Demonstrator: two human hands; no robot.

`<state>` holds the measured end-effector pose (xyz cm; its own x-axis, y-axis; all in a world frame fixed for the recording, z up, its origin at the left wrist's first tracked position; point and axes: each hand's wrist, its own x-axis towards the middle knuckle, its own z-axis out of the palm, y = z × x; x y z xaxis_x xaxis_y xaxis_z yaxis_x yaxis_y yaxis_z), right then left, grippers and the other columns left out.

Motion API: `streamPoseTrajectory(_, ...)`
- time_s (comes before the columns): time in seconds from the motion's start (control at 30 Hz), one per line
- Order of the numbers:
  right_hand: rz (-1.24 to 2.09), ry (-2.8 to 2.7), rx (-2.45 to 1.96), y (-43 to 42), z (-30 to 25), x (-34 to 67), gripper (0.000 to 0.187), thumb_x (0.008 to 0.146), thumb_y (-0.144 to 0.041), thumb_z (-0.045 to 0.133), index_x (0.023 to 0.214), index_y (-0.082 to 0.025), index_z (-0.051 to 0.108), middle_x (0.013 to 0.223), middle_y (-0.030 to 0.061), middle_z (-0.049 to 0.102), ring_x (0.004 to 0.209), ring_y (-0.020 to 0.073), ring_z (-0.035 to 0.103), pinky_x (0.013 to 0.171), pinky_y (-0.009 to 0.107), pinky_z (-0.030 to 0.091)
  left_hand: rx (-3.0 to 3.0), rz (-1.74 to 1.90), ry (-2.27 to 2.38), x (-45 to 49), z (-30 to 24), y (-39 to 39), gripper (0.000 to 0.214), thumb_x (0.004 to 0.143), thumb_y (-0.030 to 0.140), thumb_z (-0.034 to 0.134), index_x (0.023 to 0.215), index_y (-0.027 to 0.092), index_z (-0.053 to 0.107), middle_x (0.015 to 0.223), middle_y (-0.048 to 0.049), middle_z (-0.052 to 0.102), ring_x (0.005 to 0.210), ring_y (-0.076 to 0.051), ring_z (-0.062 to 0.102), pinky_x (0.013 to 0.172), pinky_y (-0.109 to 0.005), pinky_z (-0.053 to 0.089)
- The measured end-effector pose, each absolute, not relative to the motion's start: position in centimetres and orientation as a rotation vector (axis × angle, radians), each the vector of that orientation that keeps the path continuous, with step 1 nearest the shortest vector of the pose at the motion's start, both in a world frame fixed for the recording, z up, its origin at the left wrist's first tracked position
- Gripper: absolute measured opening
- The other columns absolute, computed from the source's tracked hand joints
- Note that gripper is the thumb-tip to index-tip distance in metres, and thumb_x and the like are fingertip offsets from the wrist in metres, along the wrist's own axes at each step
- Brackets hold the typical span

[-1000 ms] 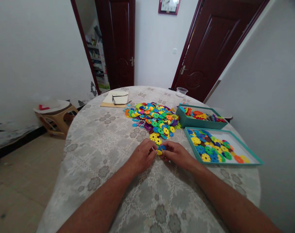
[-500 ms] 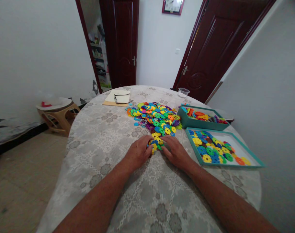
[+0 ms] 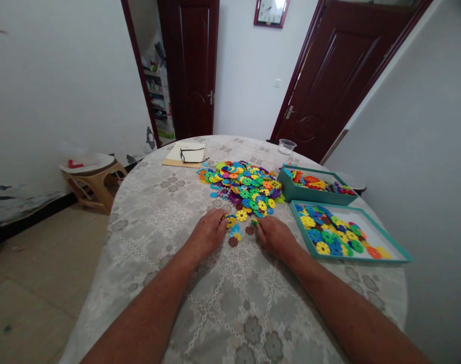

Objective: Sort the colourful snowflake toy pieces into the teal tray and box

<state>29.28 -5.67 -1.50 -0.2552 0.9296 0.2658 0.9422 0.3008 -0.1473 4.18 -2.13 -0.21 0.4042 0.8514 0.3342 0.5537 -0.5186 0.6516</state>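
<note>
My left hand [image 3: 209, 231] is closed on a few flat notched plastic discs [image 3: 230, 221], yellow and blue ones showing at its fingertips. Across from it, my right hand [image 3: 275, 233] pinches a green and yellow disc [image 3: 255, 222] between thumb and fingers. Loose on the cloth between the hands lie a brown disc [image 3: 233, 242], another brown disc [image 3: 249, 230] and some light blue and yellow ones [image 3: 237, 234]. A yellow disc [image 3: 241, 215] rests at the near edge of the big colourful disc pile [image 3: 249, 182], just beyond my hands.
On the right stand a teal box [image 3: 317, 194] of discs and, nearer, a shallow teal-rimmed tray [image 3: 385, 245] with more discs. Glasses [image 3: 192, 154] lie on papers [image 3: 173, 156] at the back left. A clear plastic bowl [image 3: 287, 146] sits at the far edge of the round table.
My hands have moved apart, the left one leftward and the right one slightly rightward. Discs that were bunched between them are now partly in the fingers and partly spread on the cloth.
</note>
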Motion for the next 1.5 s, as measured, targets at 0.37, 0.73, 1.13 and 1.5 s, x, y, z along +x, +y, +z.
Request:
streamPoseTrajectory(0.37,0.582,-2.002,-1.269,-7.8,-0.2,27.8,0.029,0.106,-0.035,0.048,0.121,-0.026,0.07,0.121,0.007,0.075,0.111,0.0244,0.07,0.099,0.035,0.05,2.16,0.824,1.069,5.5,0.3,-3.5,0.022,0.098,0.022,0.047,0.086,0.02,0.066,0.084,-0.0033,0.068,0.082,-0.018,0.061,0.077,-0.031,0.047)
streamPoseTrajectory(0.73,0.645,-1.922,-1.352,-8.1,0.6,27.5,0.02,0.102,-0.034,0.053,0.105,-0.023,0.069,0.089,0.0018,0.072,0.08,0.0182,0.063,0.073,0.028,0.047,1.86,0.712,0.837,6.4,0.1,-3.9,0.021,0.1,0.036,0.055,0.105,0.021,0.069,0.083,-0.0027,0.074,0.073,-0.017,0.066,0.066,-0.028,0.05)
streamPoseTrajectory(1.13,-0.333,-1.762,-2.003,-7.0,4.0,39.5,0.034,0.097,-0.031,0.048,0.119,-0.016,0.069,0.108,0.0165,0.076,0.092,0.0304,0.071,0.083,0.04,0.05,2.472,0.696,1.257,3.4,0.0,-2.4,0.039,0.088,0.031,0.07,0.125,0.021,0.065,0.127,-0.0137,0.067,0.121,-0.032,0.06,0.106,-0.045,0.046)
streamPoseTrajectory(1.5,-0.598,-1.812,-1.706,-6.2,2.0,40.7,0.026,0.098,-0.025,0.049,0.114,-0.015,0.067,0.112,0.0183,0.07,0.111,0.033,0.062,0.102,0.048,0.047,2.558,0.437,1.148,4.6,0.0,-2.3,0.038,0.083,0.033,0.081,0.118,0.022,0.069,0.118,-0.0093,0.07,0.11,-0.028,0.06,0.1,-0.04,0.044)
